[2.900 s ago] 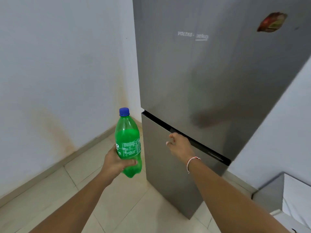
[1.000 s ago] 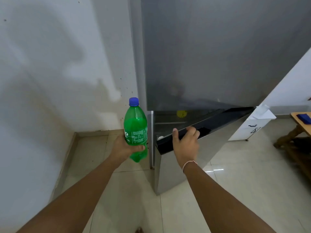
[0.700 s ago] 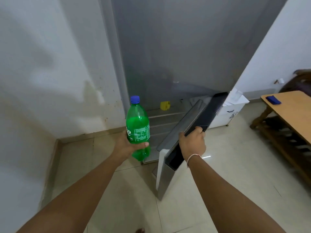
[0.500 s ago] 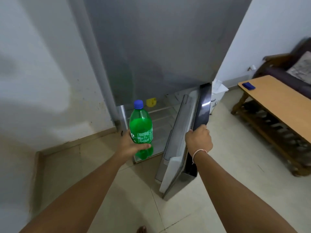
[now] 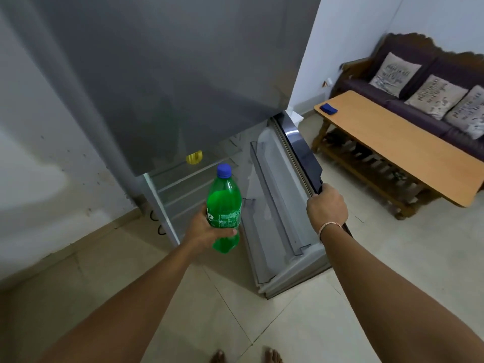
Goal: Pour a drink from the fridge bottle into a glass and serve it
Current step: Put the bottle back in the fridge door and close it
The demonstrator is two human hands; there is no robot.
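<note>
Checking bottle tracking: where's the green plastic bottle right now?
In the head view, the green plastic bottle with the blue cap sits left of centre, upright in the left hand, in front of the open lower fridge compartment, just left of its open door.

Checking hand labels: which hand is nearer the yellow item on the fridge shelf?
Left. The left hand, gripping the green bottle, is just below the yellow item. The right hand is further off to the right, holding the open lower door.
</note>
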